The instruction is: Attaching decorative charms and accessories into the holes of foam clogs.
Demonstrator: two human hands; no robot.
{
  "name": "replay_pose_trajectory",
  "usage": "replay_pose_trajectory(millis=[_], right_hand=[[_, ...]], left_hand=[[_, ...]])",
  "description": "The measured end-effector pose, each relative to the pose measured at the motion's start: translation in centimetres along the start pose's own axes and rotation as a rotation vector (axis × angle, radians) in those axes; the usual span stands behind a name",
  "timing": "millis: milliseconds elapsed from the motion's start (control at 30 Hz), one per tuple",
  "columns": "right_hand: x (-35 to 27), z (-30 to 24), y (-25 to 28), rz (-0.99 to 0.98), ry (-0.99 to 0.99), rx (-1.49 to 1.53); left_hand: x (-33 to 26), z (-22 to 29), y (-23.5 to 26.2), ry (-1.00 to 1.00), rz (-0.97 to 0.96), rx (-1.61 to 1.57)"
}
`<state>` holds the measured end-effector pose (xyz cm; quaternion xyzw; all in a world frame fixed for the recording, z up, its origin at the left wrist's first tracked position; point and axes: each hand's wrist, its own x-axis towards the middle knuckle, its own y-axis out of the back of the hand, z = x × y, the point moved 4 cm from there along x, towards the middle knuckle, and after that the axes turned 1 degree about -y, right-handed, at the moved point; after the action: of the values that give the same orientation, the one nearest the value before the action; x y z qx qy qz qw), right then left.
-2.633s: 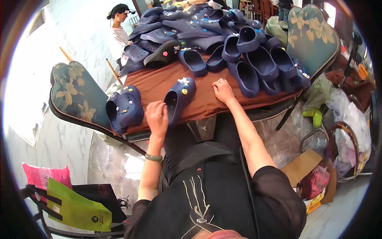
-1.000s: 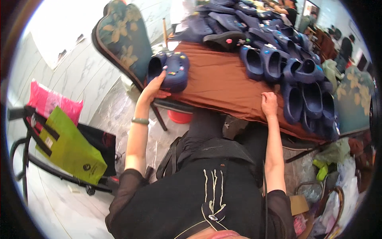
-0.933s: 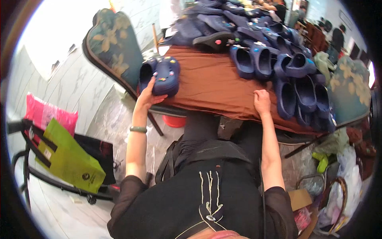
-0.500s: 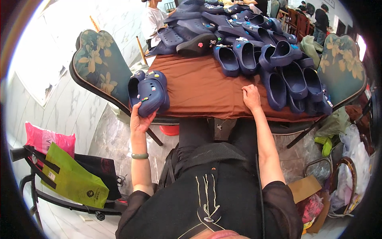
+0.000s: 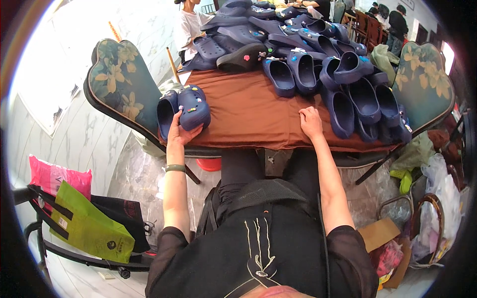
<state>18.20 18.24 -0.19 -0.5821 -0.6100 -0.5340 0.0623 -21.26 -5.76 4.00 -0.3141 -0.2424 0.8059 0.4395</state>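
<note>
A navy blue clog (image 5: 194,113) with small coloured charms on its toe is in my left hand (image 5: 183,130), thumb against its side and fingers beneath. It sits at the left end of the brown cloth-covered table (image 5: 243,107), right beside another navy clog (image 5: 166,115). My right hand (image 5: 311,121) rests on the cloth near the front edge, its fingers curled in and nothing showing in them. Just right of that hand stand several navy clogs (image 5: 342,111), openings up. Behind them a large heap of clogs (image 5: 243,34) covers the far part of the table.
Flowered chair backs flank the table, one left (image 5: 118,82) and one right (image 5: 425,82). A green bag (image 5: 89,223) and a pink package (image 5: 59,174) sit at the lower left. Plastic bags (image 5: 435,198) and an open carton (image 5: 380,233) lie lower right. Another person (image 5: 189,25) is at the far left.
My left hand has moved the clog slightly away from me and lower, beside the other clog, tilting it so less of its top faces me. My right hand stays in place.
</note>
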Motion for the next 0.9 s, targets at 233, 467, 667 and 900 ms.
replay_pose_trajectory(millis=[233,467,667,900], right_hand=[[0.9,-0.3,-0.3,0.02,0.085,-0.024],[0.2,0.8,0.1,-0.018,0.027,-0.024],[0.2,0.6,-0.4,-0.042,0.029,0.002],[-0.4,1.4,0.2,0.017,0.027,0.025]], left_hand=[[-2.2,-1.8,2.2,-0.027,-0.559,-0.224],[-6.6,-9.4,-4.6,-0.154,-0.6,0.1],[-3.6,-18.3,-13.4,0.079,-0.424,0.083],[-4.8,-19.9,-17.4,0.453,-0.721,1.0]])
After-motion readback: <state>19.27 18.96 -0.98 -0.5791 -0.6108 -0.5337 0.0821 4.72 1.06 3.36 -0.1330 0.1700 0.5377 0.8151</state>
